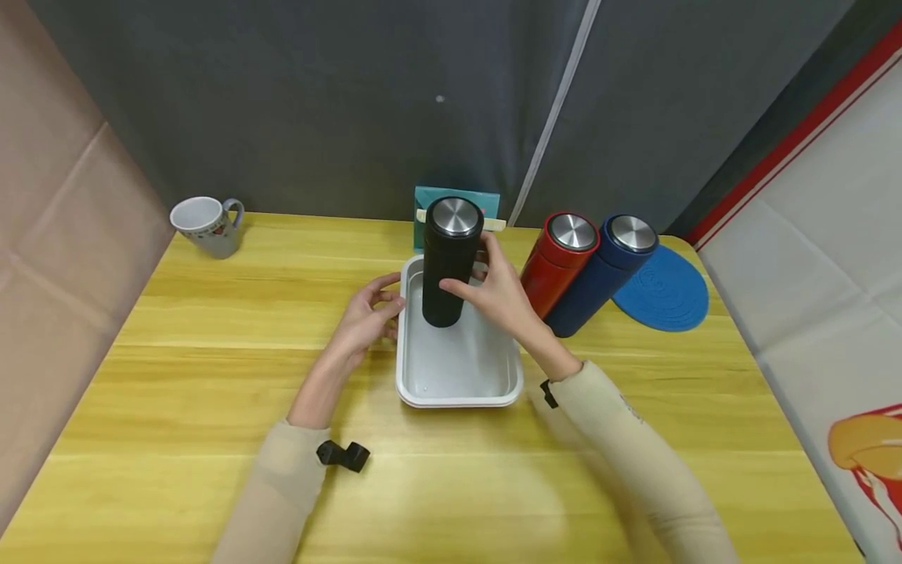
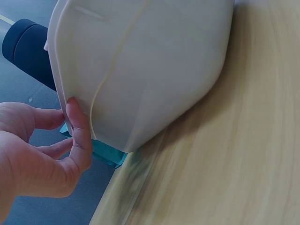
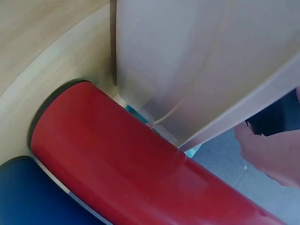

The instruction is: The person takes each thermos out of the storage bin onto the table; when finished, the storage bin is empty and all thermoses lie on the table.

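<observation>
A black thermos flask point(image 1: 445, 254) with a steel-topped lid stands upright over the far part of a deep white plastic tub point(image 1: 460, 376). My right hand point(image 1: 503, 291) grips the flask from the right, thumb across its near side and fingers behind it. On the tub's left rim, my left hand point(image 1: 366, 313) pinches the edge; the left wrist view shows its fingertips on the rim and outer wall point(image 2: 140, 70). Right of the tub, close to my right forearm, lean-looking red point(image 1: 553, 270) and blue point(image 1: 595, 274) thermos flasks stand side by side.
Behind the tub is a teal box point(image 1: 456, 194), partly hidden by the black flask. A patterned mug point(image 1: 210, 227) stands at the far left corner. A round blue mat point(image 1: 665, 294) lies at the right, beyond the blue flask. A dark curtain point(image 1: 317, 102) closes off the back edge.
</observation>
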{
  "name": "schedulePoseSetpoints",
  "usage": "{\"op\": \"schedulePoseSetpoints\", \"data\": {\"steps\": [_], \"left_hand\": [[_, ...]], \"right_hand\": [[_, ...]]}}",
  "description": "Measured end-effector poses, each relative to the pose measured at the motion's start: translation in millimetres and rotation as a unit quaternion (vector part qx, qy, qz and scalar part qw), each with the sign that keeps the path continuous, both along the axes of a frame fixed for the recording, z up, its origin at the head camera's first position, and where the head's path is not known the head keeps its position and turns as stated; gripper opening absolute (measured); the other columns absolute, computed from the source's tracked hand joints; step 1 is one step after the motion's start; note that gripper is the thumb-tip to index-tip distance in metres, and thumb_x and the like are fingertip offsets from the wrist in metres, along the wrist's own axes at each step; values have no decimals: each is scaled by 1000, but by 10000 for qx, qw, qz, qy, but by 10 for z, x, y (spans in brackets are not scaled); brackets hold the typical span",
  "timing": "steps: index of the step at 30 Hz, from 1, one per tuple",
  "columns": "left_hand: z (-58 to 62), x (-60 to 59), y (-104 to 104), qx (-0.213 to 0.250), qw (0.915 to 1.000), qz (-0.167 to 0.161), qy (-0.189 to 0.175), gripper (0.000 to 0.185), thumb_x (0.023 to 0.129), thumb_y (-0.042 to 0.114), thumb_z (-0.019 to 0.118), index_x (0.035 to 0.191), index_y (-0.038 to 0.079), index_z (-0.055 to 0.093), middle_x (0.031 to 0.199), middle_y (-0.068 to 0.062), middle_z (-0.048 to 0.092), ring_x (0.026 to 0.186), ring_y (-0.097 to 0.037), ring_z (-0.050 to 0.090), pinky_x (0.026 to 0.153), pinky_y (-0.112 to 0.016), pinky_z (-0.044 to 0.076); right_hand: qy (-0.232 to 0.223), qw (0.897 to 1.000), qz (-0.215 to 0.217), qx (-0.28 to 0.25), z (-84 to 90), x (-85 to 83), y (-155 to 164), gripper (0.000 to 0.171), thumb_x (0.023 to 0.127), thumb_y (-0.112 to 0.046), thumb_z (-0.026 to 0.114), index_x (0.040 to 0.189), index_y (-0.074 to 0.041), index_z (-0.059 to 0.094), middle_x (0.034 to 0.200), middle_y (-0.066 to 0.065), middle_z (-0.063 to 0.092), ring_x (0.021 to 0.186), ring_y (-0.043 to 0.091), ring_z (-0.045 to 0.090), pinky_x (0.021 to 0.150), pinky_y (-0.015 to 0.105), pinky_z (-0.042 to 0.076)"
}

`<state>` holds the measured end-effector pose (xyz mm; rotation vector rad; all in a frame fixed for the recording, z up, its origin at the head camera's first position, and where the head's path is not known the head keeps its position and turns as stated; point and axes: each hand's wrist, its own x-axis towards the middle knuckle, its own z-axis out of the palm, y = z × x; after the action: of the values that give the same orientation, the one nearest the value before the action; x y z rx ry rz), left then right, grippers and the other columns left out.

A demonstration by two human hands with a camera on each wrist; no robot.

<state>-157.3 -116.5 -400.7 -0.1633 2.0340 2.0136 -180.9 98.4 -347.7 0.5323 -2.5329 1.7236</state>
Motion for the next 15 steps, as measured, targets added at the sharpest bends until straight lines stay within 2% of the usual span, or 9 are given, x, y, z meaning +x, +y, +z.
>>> {"op": "schedulePoseSetpoints", "data": {"steps": [6, 15], "left_hand": [[-14, 9, -76, -67, 9999, 117, 29, 50, 98, 11, 56, 145, 15, 42, 118, -13, 50, 83, -23, 55, 61, -27, 56], [-42, 34, -96, -72, 9998, 161, 18, 50, 98, 11, 56, 145, 15, 42, 120, -14, 51, 83, -23, 56, 61, -27, 56]], "right_hand": [[-20, 9999, 99, -106, -52, -43, -68, 73, 80, -11, 80, 139, -5, 38, 135, 12, 49, 116, 25, 53, 98, 40, 50], [-53, 10000, 45, -56, -40, -20, -116, 73, 79, -12, 82, 138, -6, 41, 132, 10, 51, 114, 25, 55, 96, 38, 51]]}}
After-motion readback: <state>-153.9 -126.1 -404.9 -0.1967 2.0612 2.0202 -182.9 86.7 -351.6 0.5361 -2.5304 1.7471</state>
